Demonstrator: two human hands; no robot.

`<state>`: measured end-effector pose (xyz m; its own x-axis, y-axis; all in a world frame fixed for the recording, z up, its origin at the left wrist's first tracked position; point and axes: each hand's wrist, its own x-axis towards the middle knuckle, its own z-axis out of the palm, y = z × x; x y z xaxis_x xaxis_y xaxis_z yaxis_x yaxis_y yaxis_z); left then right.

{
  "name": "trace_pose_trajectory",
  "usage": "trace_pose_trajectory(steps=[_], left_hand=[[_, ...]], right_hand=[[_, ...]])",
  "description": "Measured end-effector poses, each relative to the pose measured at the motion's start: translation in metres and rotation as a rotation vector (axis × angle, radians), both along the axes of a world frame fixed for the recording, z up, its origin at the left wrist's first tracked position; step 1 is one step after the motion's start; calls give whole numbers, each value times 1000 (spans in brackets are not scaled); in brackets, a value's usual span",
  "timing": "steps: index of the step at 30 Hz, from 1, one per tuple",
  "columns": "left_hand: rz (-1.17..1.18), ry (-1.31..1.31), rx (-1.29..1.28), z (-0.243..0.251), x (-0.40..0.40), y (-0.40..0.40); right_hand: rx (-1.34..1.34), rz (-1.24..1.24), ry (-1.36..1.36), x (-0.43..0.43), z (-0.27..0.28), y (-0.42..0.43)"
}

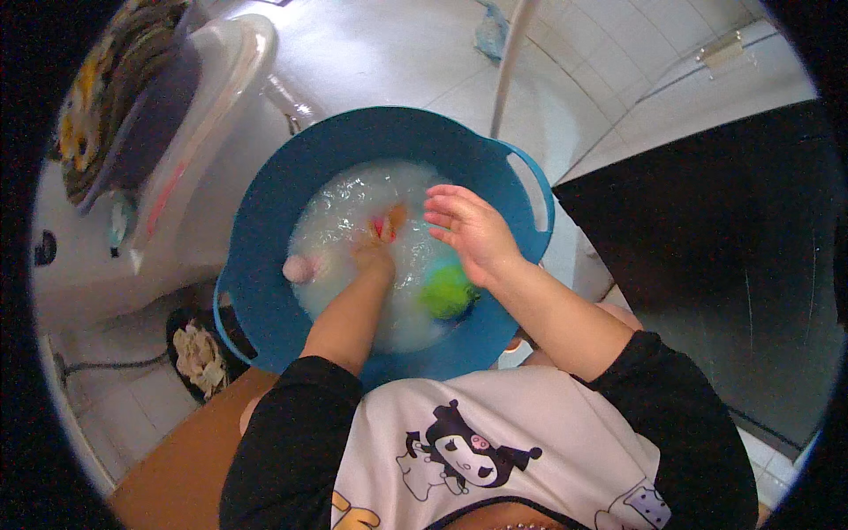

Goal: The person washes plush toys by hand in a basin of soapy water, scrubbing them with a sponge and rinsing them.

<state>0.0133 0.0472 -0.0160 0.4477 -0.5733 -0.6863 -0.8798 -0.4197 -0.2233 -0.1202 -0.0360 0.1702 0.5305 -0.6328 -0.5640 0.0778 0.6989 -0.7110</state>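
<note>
A blue plastic tub [271, 192] with two side handles stands before me, holding cloudy, sudsy water [344, 192]. My left hand [371, 252] is sunk in the water up to about the wrist, at a small orange and pink-red object [384, 227]. The murk hides its fingers, so a grip cannot be made out. Above the water on the right side, my right hand [467, 222] is raised with nothing in it, fingers slightly apart. Just below that hand floats a bright green, fuzzy-looking object [447, 291]. A round pale pink object [299, 269] pokes out at the left.
A white basin-like fixture [245, 79] is at upper left, beside a heap of patterned fabric [119, 99]. A black bin [175, 318] holds crumpled paper [199, 361]. On the right stands a large black panel [715, 265]. Behind the tub rises a pale pipe or hose [510, 66].
</note>
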Motion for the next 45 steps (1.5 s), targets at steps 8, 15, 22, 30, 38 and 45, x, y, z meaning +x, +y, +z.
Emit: trace_pose_trajectory(steps=[8,15,22,30,38,45], left_hand=[[-308,-22,-306,24,45,4],[389,582,-809,186,64,29],[868,1460,-1096,252,44,78],[49,1133,-1500,231,39,72],[293,1255,-1619,222,26,56],[356,1014,-1782,212,13,53]], right_hand=[[-43,88,40,9,-8,0],[-233,78,96,20,-14,17],[-164,83,-406,18,19,12],[-684,55,-243,38,31,34],[-1676,122,-94,36,59,36],[-1569,162,-7,45,64,40]])
